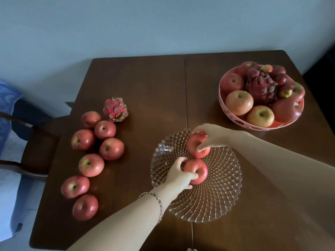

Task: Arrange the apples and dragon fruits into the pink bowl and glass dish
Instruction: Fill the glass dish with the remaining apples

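Both hands are over the glass dish [217, 200] near the table's [145, 84] front edge. The left hand [178, 175] grips one apple [198, 171], and the right hand [208, 135] pinches the second apple [194, 146] beside it. Best to lower them gently, touching, then let go. Seven loose apples [91, 165] and a dragon fruit [115, 109] wait along the left edge; the pink bowl [235, 121] at the far right corner looks full.

Inspection finds no legible text, label, brand mark, number or sign on any surface within the view.
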